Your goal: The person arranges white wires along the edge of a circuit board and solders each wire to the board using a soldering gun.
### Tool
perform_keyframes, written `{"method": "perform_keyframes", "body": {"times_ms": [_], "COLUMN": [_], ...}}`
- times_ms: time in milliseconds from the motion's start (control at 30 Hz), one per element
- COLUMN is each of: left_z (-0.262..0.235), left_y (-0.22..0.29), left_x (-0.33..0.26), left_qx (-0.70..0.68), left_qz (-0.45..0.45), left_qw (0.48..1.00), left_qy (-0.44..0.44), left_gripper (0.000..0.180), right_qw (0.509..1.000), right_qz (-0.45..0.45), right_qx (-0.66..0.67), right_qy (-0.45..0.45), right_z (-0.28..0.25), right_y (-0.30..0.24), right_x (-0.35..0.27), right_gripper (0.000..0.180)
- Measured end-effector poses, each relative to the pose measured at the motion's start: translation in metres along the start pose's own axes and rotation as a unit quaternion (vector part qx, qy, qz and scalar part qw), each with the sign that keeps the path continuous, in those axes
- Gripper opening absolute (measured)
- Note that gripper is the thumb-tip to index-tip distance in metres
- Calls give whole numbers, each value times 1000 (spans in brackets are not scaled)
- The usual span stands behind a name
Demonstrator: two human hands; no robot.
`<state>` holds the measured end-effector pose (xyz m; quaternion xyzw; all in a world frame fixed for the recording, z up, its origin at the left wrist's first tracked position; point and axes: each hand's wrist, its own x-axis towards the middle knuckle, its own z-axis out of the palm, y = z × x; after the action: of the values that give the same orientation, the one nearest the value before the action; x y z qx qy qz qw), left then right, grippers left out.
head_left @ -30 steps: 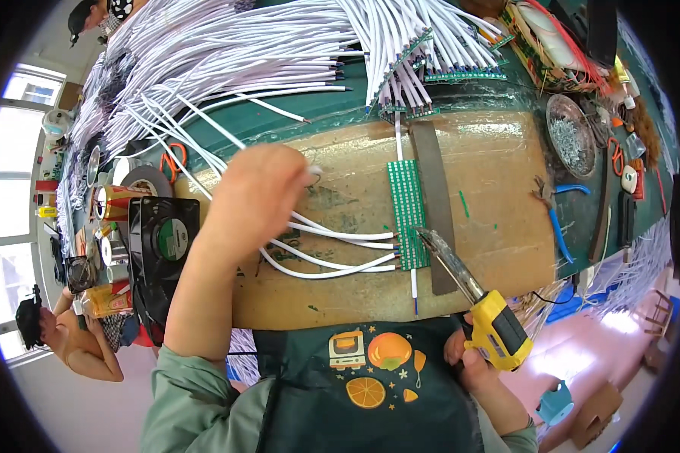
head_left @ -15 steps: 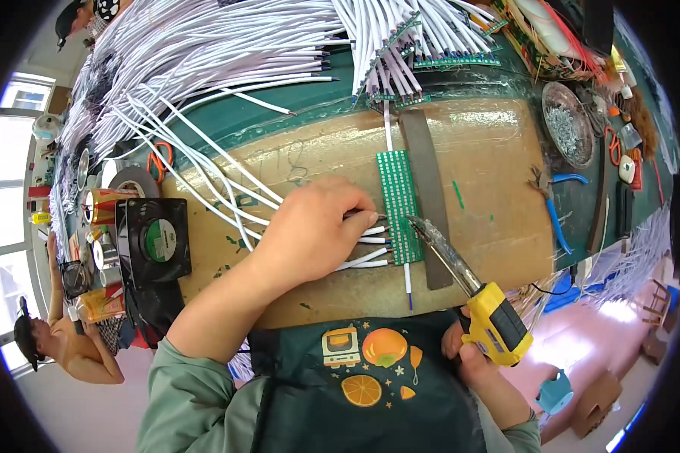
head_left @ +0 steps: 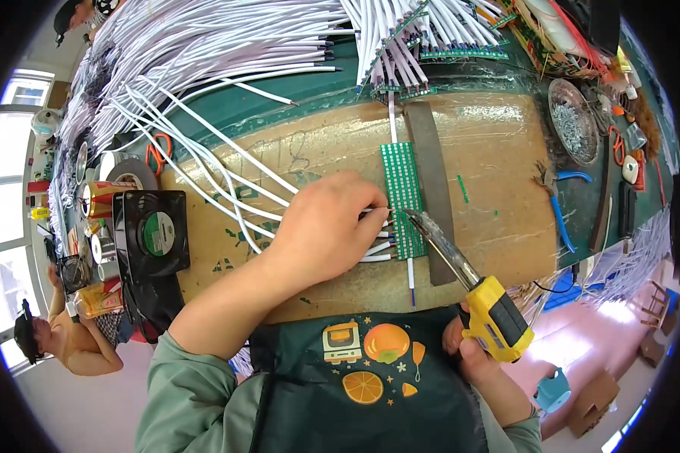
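A green panel of small circuit boards [head_left: 402, 177] lies on a brown work board [head_left: 499, 166]. At its left edge, my left hand [head_left: 329, 226] pinches the end of a white cable [head_left: 268, 235], whose tip is mostly covered by my fingers. Several more white cable ends [head_left: 378, 257] lie just below, by the panel's edge. My right hand [head_left: 468, 353] is wrapped round the yellow and black handle of a soldering gun [head_left: 500, 321]. The gun's tip meets or nearly meets the panel close to my left fingertips. Single white wires stick out above and below the panel.
A grey strip [head_left: 434, 196] lies right of the panel. Blue-handled pliers [head_left: 559, 215] and a dish of small metal bits [head_left: 573, 121] are farther right. On the left stand a black fan [head_left: 153, 234] and orange scissors [head_left: 159, 155]. White cable bundles [head_left: 227, 38] fill the back.
My left hand has moved slightly right with the cable, closer to the panel. The gun's tip has shifted slightly up and left. The whole view has shifted a little.
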<state>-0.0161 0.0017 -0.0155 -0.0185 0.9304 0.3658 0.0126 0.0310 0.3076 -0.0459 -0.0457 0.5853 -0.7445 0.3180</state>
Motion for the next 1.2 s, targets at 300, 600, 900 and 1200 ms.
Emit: {"method": "perform_keyframes", "body": {"times_ms": [300, 600, 900, 1200], "left_z": [5, 7, 9, 9], "left_y": [-2, -3, -5, -6], "left_x": [-4, -4, -4, -4], "left_qx": [4, 3, 3, 3], "left_qz": [9, 9, 35, 36], "left_qw": [999, 999, 998, 998], "left_qy": [30, 31, 48, 45], "left_gripper": [11, 11, 10, 10], "right_qw": [999, 1000, 999, 1000], "right_qz": [38, 25, 27, 11], "right_qx": [-2, -9, 3, 21], "right_qy": [-17, -2, -25, -17], "right_z": [-2, -3, -1, 6], "right_y": [8, 16, 10, 6], "right_x": [1, -3, 1, 5], "right_gripper": [63, 55, 44, 45]}}
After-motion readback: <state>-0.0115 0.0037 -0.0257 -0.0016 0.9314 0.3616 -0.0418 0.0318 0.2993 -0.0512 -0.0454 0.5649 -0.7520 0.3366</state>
